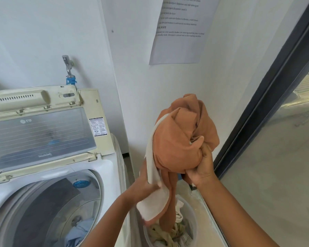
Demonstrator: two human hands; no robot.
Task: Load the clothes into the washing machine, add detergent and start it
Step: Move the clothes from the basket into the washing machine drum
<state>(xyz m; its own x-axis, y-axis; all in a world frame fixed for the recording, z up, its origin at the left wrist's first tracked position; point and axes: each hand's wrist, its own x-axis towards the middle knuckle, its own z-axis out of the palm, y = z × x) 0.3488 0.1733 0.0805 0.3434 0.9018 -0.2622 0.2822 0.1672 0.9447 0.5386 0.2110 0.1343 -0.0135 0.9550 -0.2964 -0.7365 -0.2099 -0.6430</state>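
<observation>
While my right hand (202,168) grips the bunched rust-orange cloth garment (182,138) — soft, creased — my left hand (146,186) pinches a white towel (155,198) (hanging limp beside it).

We see our two forearms come in from the bottom edge, both bare from the frame's edge to the wrist, with no sleeve in view. Our left hand (146,188) and right hand (202,168) are bare too, without gloves, rings or a watch.
</observation>
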